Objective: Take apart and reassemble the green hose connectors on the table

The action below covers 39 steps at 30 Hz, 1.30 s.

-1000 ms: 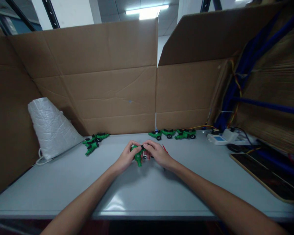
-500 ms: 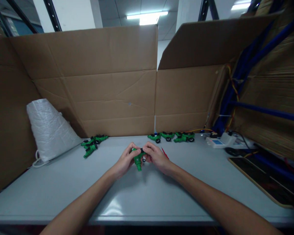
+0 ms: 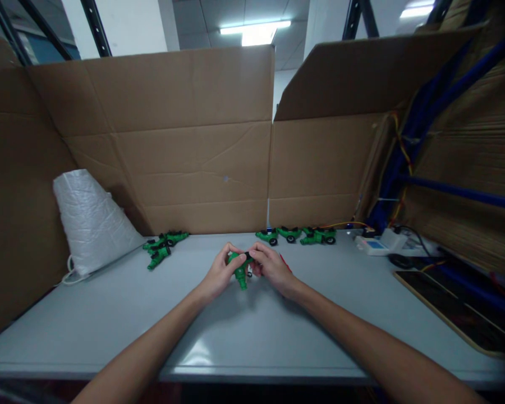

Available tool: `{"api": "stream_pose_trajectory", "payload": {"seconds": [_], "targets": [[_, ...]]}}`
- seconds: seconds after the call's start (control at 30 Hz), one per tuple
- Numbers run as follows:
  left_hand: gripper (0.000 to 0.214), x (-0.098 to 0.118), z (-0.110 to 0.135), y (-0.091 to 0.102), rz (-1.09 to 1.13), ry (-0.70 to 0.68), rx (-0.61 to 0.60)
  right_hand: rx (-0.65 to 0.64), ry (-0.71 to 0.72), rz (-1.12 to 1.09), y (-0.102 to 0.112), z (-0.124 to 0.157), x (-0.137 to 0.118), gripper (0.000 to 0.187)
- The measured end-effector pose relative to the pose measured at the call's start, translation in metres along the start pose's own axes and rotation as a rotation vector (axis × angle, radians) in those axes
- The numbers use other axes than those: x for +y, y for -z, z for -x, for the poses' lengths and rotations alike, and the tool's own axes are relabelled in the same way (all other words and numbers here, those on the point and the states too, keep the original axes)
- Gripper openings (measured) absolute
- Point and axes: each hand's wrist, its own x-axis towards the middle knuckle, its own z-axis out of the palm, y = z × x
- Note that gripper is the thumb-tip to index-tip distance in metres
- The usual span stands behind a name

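Just above the middle of the table, both hands work on one green toy car (image 3: 240,275) with black parts. My left hand (image 3: 221,272) is closed round its left side, thumb on top. My right hand (image 3: 271,269) pinches a black part at the car's right end; a small wheel shows below the fingers. The car's narrow end points toward me. Behind my right hand lies a thin red tool (image 3: 285,262), mostly hidden, whose kind I cannot make out.
Several green toy cars (image 3: 289,234) stand along the cardboard wall (image 3: 193,168), and more green pieces (image 3: 159,256) lie back left. Beside those leans a white sack (image 3: 96,230). A power strip (image 3: 379,245) and a dark flat panel (image 3: 450,308) occupy the right side of the table (image 3: 294,348).
The view has shifted slightly. Both hands keep hold of the toy car, with the right fingers changed a little on the black part.
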Motion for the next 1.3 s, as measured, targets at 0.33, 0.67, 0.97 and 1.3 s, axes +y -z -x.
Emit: {"api": "stream_pose_trajectory", "payload": {"seconds": [0.33, 0.67, 0.97, 1.3], "targets": [[0.048, 0.005, 0.0, 0.0, -0.123, -0.063, -0.013, 0.044, 0.01, 0.0, 0.002, -0.001, -0.003, 0.036], [0.057, -0.001, -0.004, 0.006, -0.027, 0.026, -0.051, 0.059, 0.09, 0.114, 0.001, -0.001, -0.007, 0.044], [0.058, -0.001, -0.007, 0.011, -0.05, 0.066, 0.028, 0.14, 0.126, 0.282, 0.012, -0.005, 0.001, 0.045], [0.057, -0.007, -0.006, 0.007, -0.077, 0.036, -0.063, 0.039, 0.163, 0.309, 0.013, -0.006, 0.006, 0.037]]}}
